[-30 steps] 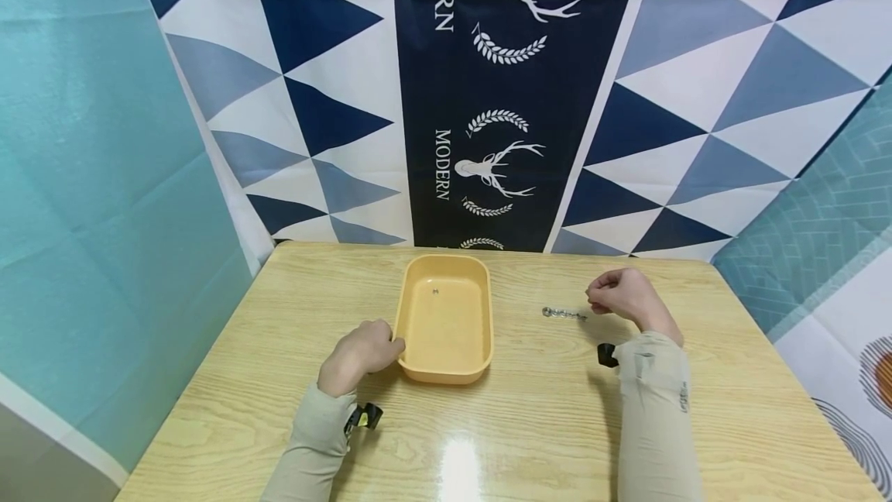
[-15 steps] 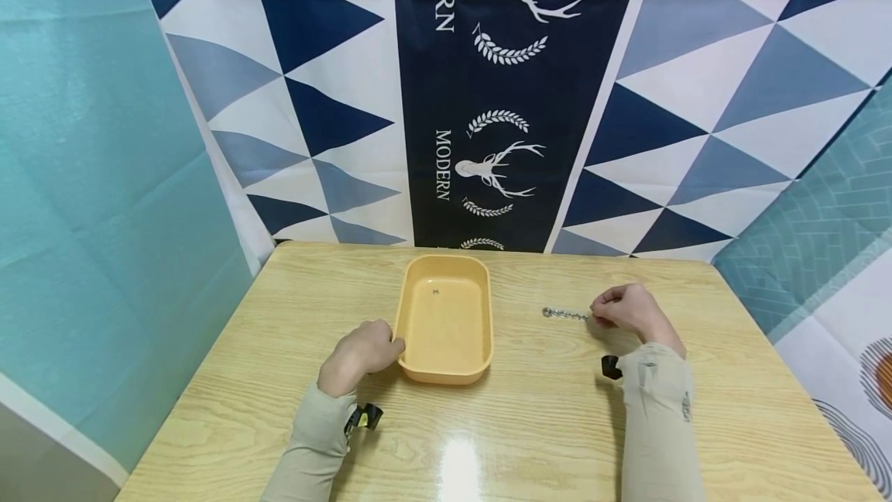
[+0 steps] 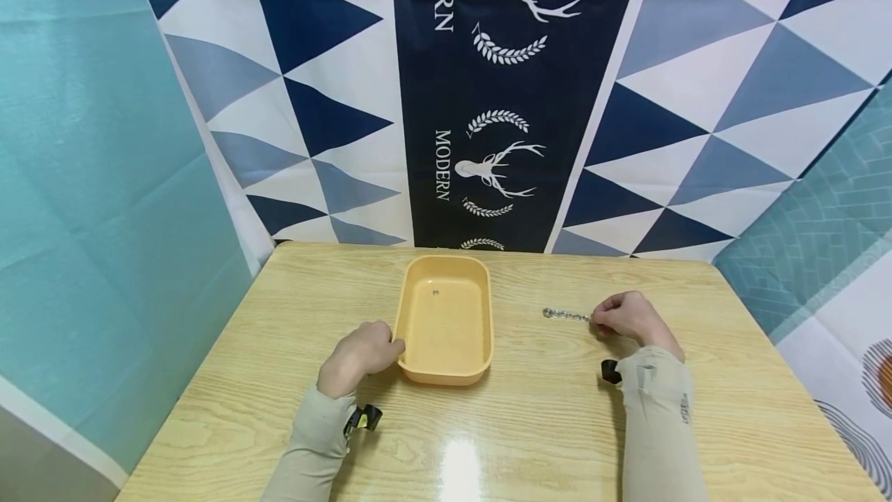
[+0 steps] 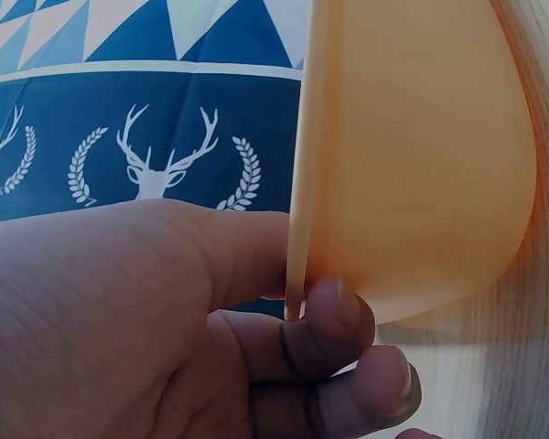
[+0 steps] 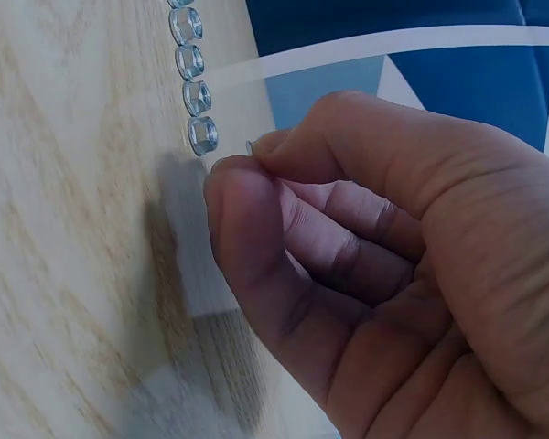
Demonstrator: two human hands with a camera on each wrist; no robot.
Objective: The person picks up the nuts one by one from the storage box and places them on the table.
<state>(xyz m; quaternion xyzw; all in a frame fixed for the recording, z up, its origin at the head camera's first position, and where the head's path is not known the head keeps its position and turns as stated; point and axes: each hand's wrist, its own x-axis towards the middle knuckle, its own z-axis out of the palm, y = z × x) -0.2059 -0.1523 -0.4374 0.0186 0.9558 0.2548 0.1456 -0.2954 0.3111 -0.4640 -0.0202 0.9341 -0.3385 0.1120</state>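
Observation:
My left hand [image 3: 358,355] grips the near left corner of a yellow plastic tray [image 3: 400,308], its rim pinched between thumb and fingers in the left wrist view. Inside, toward the far end of the tray, lies one small metal piece [image 3: 435,292]. To the right of the tray, a row of small metal nuts [image 5: 189,62] runs across the table. At the row's right end is my right hand [image 3: 630,316], thumb and index fingertip pressed together. A sliver of a shiny nut [image 5: 250,146] shows between those fingertips; the rest of it is hidden.
The wooden table [image 3: 536,424] reaches back to a wall hung with patterned cloth [image 3: 481,99]. A teal curtain [image 3: 104,177] hangs along the left side. Each wrist carries a small black camera [image 3: 610,372].
My right hand has come down toward the near side and slightly right, to the right end of the row of nuts. My left hand and the tray have stayed still.

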